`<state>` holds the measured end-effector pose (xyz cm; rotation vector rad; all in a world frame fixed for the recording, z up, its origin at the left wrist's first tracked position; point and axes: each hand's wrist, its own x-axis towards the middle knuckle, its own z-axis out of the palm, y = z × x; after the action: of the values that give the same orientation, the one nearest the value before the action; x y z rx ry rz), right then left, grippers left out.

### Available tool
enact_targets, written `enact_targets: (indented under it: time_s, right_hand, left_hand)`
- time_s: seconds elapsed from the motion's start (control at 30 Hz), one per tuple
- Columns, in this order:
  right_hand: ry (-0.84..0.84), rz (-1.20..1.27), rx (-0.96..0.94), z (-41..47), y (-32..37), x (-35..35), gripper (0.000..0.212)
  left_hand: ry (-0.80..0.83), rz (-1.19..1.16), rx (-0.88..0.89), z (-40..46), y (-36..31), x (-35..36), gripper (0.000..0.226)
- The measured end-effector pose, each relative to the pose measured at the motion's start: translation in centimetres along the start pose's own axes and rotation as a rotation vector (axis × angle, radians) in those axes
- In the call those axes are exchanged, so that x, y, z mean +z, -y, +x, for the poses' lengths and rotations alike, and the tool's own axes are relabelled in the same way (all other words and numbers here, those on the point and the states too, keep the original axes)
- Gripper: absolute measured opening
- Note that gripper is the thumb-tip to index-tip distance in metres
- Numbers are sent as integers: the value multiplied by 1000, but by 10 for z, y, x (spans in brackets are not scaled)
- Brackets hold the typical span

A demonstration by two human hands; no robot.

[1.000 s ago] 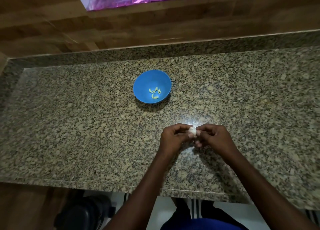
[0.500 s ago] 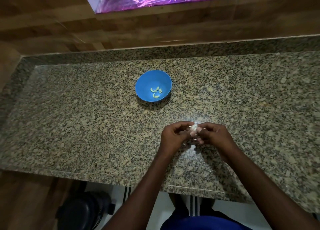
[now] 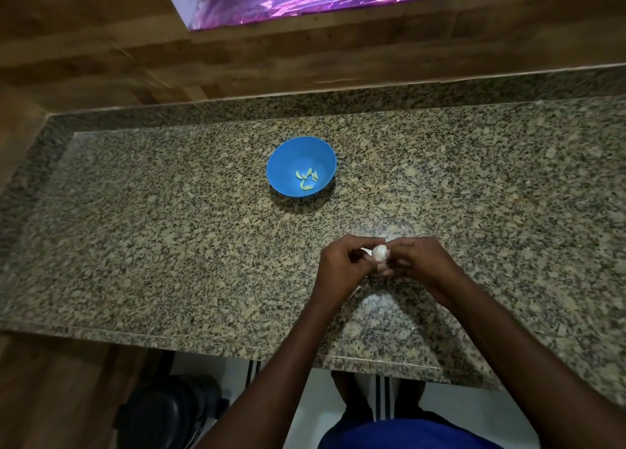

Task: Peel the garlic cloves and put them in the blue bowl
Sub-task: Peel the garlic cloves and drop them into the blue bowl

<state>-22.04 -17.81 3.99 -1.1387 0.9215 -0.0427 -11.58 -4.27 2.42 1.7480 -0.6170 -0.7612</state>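
A garlic [image 3: 379,252] is pinched between left hand [image 3: 342,269] and right hand [image 3: 418,262]; peeling is judged underway. The bowl [image 3: 288,167], beyond the hands, must be reached next.

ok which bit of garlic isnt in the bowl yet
The white garlic pinched between the left hand and right hand, above the counter. The other cloves lie pale yellow-green inside the blue bowl.

dim overall | glare patch on countertop [image 3: 379,308] | purple glow at top | wide-angle edge bending
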Motion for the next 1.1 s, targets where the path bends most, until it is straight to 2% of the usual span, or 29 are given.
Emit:
enact_targets:
  time_s: [0.17, 0.3, 0.47, 0.6, 0.67, 0.77, 0.87, 1.0, 1.1]
  right_hand:
    - [5, 23, 44, 3, 3, 3, 10]
    - [-62, -12, 70, 11, -2, 7, 10]
    - [-104, 71, 87, 16, -9, 9, 8]
    - [-130, 89, 102, 19, -20, -2, 12]
    - [-118, 70, 120, 18, -24, -7, 12]
    - [-81, 77, 135, 17, -28, -12, 10]
    - [-53, 139, 157, 21, -31, -18, 4]
    - [6, 176, 159, 20, -36, -23, 7]
    - [-29, 159, 141, 16, -38, -23, 6]
  left_hand:
    - [-31, 55, 31, 2, 0, 1, 37]
    - [-24, 62, 25, 2, 4, 2, 36]
    - [-43, 60, -61, 6, 11, 0, 35]
    - [-133, 127, -100, 12, 21, -5, 35]
    - [-168, 298, -39, 18, 29, -8, 36]
    - [-113, 620, 55, 27, 40, -11, 43]
    - [-94, 788, 115, 24, 46, -12, 53]
    - [-206, 794, 264, -1, 43, 2, 37]
    - [-143, 740, 265, -17, 45, 18, 27]
